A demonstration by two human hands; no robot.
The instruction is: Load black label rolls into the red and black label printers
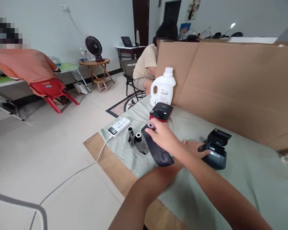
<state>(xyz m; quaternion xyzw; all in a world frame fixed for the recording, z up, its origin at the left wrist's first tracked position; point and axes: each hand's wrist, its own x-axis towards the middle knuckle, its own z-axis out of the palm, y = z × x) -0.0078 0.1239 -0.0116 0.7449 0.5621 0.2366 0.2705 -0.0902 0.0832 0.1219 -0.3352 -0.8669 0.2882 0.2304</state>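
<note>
My right hand (162, 135) is closed round the top of a roll of black ribbon (158, 150), whose loose dark sheet hangs down. My left hand (193, 148), crossing beneath my right forearm, grips the left side of a dark label printer (216, 156). The printer's lid (219, 137) is raised; part of my left hand is hidden by the right arm. Left of the ribbon, a white-cored roll (138, 137) and a smaller dark roll (130, 131) stand upright on the cloth. Behind my right hand sits a black and red printer (161, 111).
A white power bank (119, 126) with a cable (86, 166) lies near the cloth's left edge. A white jug (163, 88) stands before a cardboard screen (230, 89). One person (146, 64) sits behind; another (33, 67) sits on a red chair (48, 91).
</note>
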